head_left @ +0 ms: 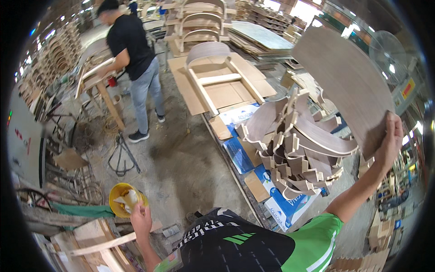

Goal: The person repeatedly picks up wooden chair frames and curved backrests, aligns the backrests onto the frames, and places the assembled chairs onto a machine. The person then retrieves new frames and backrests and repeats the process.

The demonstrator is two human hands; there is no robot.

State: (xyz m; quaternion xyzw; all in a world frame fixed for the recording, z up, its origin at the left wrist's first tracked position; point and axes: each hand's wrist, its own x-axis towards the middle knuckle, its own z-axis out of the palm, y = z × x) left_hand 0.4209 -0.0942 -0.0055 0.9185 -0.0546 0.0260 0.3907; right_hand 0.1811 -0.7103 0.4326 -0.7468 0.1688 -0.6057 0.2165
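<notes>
My right hand (pixel 390 131), raised at the right, grips the lower corner of a broad, curved wooden panel (pixel 344 77) with a grey-brown face. At the lower left, my left hand (pixel 141 220) is closed at the near rim of a yellow bucket (pixel 142 198). Pale material shows inside the bucket, too unclear to name. Between my hands, a tangled stack of curved wooden pieces (pixel 324 136) rests on the bench, dark-faced with pale edges. Beyond it a chair frame with a curved backrest (pixel 208 51) lies on cardboard.
Blue-and-white printed sheets (pixel 240 154) cover part of the long bench. More chair frames (pixel 201 22) are stacked at its far end. A person in a black shirt (pixel 131 45) works at a wooden stand on the left. Wooden parts (pixel 97 242) lie at the lower left; a fan (pixel 387 54) stands right.
</notes>
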